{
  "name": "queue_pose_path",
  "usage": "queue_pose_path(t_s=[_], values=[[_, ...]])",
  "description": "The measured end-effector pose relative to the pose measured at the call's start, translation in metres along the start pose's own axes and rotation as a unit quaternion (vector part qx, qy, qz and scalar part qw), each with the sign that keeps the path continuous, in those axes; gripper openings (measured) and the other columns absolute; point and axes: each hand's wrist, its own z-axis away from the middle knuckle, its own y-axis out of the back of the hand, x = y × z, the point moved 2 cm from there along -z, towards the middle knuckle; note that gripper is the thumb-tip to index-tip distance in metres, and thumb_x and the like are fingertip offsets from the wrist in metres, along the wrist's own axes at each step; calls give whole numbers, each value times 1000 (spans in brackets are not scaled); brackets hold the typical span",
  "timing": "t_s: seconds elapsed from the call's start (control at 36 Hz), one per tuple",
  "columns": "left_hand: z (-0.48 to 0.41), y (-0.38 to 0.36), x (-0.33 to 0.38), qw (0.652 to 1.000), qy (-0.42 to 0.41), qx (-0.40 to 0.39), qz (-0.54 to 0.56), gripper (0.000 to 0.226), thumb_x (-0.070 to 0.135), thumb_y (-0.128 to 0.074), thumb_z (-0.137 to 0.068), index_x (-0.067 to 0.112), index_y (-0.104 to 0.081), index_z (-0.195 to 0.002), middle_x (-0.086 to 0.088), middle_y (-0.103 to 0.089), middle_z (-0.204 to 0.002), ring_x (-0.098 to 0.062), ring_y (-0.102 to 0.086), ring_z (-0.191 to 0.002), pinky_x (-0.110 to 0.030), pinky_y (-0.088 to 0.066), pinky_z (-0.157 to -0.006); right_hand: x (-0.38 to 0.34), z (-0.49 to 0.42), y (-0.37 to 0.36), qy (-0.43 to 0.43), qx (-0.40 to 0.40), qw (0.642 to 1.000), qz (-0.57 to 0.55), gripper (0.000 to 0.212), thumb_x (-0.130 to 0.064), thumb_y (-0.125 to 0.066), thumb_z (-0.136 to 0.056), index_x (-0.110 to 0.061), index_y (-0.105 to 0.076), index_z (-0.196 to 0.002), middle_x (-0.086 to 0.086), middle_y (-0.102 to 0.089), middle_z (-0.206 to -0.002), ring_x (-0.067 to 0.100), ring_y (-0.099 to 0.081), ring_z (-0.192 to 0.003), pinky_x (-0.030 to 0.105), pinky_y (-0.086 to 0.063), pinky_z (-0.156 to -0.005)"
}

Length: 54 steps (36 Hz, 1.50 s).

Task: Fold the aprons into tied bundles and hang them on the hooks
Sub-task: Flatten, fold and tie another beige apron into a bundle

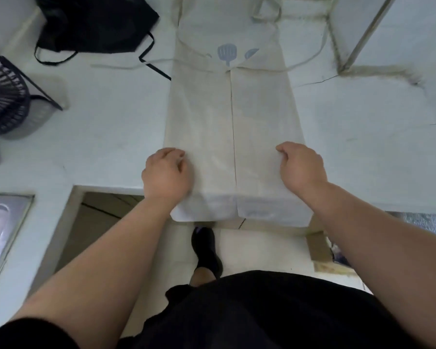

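while the cream apron (pixel 232 117) overhung the counter's (pixel 98 122) front edge | left hand (pixel 165 172) and right hand (pixel 302 167) clamped its sides | likely to fold it up

The beige apron (pixel 262 109) and black apron (pixel 93 23) run off the top edge.

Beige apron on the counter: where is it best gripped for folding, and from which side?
Probably its near hem corners, from the person's side: the beige apron lies as a long flat strip with its hem overhanging the counter edge, free to pinch from below.
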Motion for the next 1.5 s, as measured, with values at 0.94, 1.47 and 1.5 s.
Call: queue_pose_path(t_s=[0.94,1.47,1.5], values=[[63,5,-47,824,303,-125,463,39,48,-67,-84,20,-64,-112,2,-73,-102,-18,-70,-91,-33,-55,-78,40,86,-1,-255,27,901,-351,91,-37,-60,-91,-12,5,-151,11,-18,-157,28,-25,-142,33,-21,-113],[75,36,-47,952,148,-37,267,17,23,-61,-89,25,-49,-101,-5,-61,-80,-22,-58,-73,-35,-51,-66,22,96,23,-210,-160,828,-495,9,-14,-52,-91,-11,-57,-83,5,-54,-69,18,-48,-53,21,-42,-40],[76,38,-46,949,151,-50,272,10,23,-63,-89,25,-53,-92,-5,-60,-82,-22,-57,-75,-35,-50,-68,20,97,25,-204,-170,810,-522,11,-12,-48,-89,-10,-56,-82,6,-54,-68,19,-46,-51,21,-41,-40]])
